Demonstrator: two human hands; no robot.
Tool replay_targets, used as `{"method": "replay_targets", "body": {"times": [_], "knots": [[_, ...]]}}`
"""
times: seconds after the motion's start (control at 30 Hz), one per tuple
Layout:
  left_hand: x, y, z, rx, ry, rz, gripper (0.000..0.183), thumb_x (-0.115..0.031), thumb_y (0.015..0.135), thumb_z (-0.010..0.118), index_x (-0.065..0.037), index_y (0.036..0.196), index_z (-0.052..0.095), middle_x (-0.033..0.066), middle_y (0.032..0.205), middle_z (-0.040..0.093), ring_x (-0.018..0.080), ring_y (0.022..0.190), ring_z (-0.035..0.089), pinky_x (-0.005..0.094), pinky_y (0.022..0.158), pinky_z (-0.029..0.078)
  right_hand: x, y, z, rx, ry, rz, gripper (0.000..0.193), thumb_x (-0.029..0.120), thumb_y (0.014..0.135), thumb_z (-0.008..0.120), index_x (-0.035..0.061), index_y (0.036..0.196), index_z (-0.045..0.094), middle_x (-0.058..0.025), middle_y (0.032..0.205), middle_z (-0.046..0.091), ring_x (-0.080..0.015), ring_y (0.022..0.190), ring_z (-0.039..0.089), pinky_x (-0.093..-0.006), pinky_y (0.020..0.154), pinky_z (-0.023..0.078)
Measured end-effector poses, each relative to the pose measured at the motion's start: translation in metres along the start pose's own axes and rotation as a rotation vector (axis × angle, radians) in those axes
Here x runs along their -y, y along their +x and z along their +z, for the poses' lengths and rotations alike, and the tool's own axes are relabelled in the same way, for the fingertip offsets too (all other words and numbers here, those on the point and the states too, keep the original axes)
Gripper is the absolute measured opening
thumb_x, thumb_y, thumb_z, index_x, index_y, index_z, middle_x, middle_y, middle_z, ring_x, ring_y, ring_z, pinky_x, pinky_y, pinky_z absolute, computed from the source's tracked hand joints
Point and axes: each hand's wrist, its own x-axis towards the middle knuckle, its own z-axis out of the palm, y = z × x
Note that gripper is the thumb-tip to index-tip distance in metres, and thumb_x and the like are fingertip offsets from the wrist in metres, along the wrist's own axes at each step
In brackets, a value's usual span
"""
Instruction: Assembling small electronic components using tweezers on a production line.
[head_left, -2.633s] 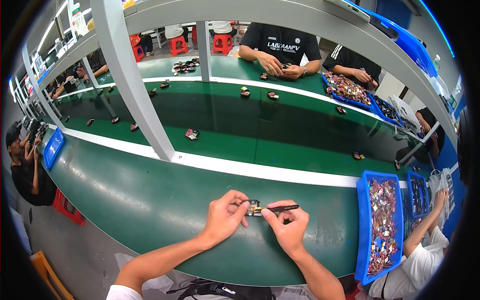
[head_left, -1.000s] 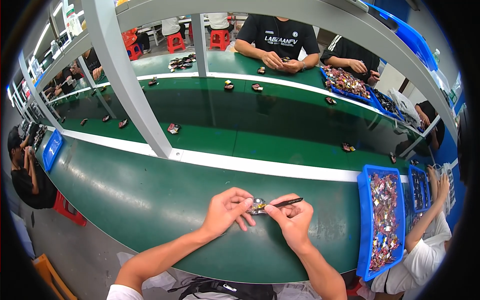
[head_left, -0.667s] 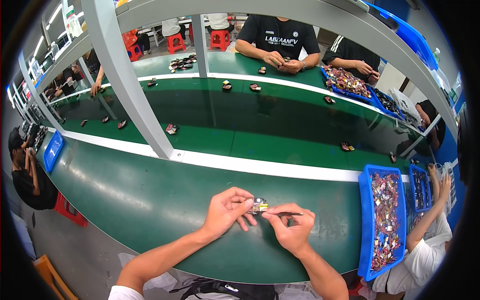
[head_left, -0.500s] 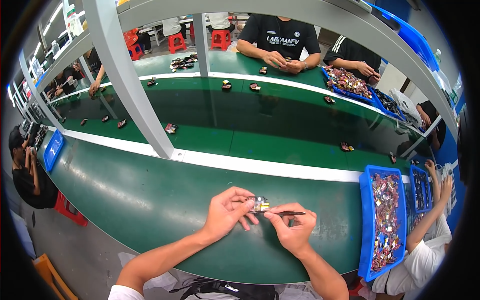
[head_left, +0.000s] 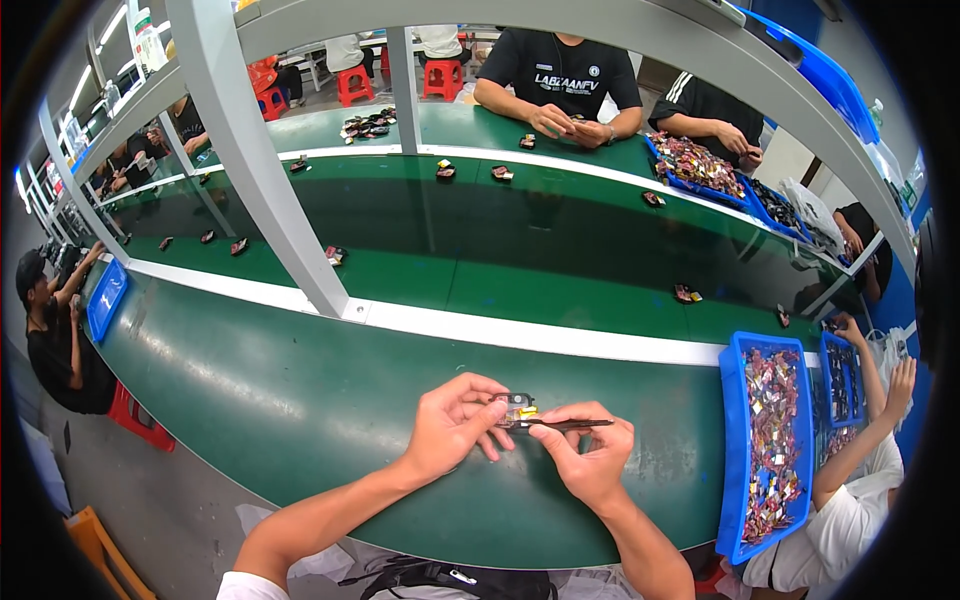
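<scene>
Over the green bench top, my left hand [head_left: 452, 428] is closed on a small dark plastic housing [head_left: 517, 400] with a clear or grey inside and a bright yellow piece [head_left: 527, 412] in it. My thumb lies on the housing's left side. My right hand [head_left: 588, 455] pinches a thin dark stick-like tool [head_left: 588, 423], whose exact kind I cannot make out. The tool lies nearly level, its left part along the housing's lower edge, just under the yellow piece. Where its tip touches is too small to tell.
A blue tray [head_left: 731, 440] of small wired parts stands at the right, beside a co-worker's arms [head_left: 865, 440]. Beyond the white rail [head_left: 520, 334], a green conveyor belt [head_left: 400, 270] carries several small assemblies. A grey post [head_left: 265, 170] rises at left-centre. Another blue tray [head_left: 107, 300] lies far left.
The housing has tilted slightly in my left hand, and the tool lies closer along its lower edge. Assemblies on the belt have shifted a little left. The far-left worker's arm has reached out.
</scene>
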Motion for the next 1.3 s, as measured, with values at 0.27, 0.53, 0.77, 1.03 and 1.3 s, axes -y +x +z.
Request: {"method": "replay_targets", "body": {"times": [0.27,0.53,0.77,1.03,1.3], "knots": [[0.0015,0.0011,-0.0009,-0.007,-0.003,0.005,0.023,-0.004,0.101,0.061,0.009,0.119,0.055,0.0181,0.1,0.067,0.0245,0.074,0.074,0.0285,0.054,0.06,0.0011,0.001,-0.0008,0.05,-0.047,-0.066,0.016,0.0,0.076,0.085,0.0033,0.087,0.074,-0.0055,0.08,0.076,-0.0034,0.042,0.045,-0.0209,0.042,0.032],[0.0002,0.0027,-0.0013,0.011,-0.014,-0.056,0.023,-0.005,0.101,0.06,0.009,0.119,0.056,0.0182,0.1,0.068,0.0247,0.075,0.074,0.0284,0.054,0.06,0.0027,0.0028,-0.0028,0.077,-0.08,-0.098,0.014,-0.002,0.075,0.083,0.0048,0.083,0.075,-0.0041,0.078,0.076,-0.005,0.041,0.042,-0.022,0.042,0.033],[0.0024,0.0055,-0.0026,0.024,0.042,-0.158,0.024,-0.005,0.101,0.06,0.009,0.12,0.055,0.0208,0.103,0.069,0.0245,0.077,0.075,0.029,0.055,0.063,0.0025,0.0028,0.0006,0.113,-0.152,-0.271,0.016,-0.004,0.074,0.08,0.0088,0.081,0.073,-0.0031,0.075,0.075,-0.0118,0.048,0.06,-0.0252,0.044,0.037],[0.0027,0.0042,-0.0002,0.03,0.151,-0.111,0.027,0.001,0.098,0.062,0.009,0.122,0.053,0.0188,0.105,0.067,0.0228,0.083,0.075,0.0289,0.057,0.063,-0.0028,0.0002,0.0017,0.144,-0.235,-0.343,0.015,-0.004,0.072,0.08,0.0084,0.078,0.075,-0.0044,0.076,0.077,-0.011,0.049,0.064,-0.0228,0.046,0.04],[0.0061,0.0044,0.0067,-0.058,0.185,-0.079,0.019,0.003,0.096,0.062,0.008,0.113,0.057,0.0143,0.09,0.068,0.0207,0.072,0.073,0.0283,0.052,0.059,-0.0061,-0.0031,0.0016,0.17,-0.285,-0.387,0.016,-0.004,0.072,0.08,0.0097,0.079,0.075,-0.0012,0.076,0.077,-0.0114,0.052,0.066,-0.0232,0.045,0.038]]}}
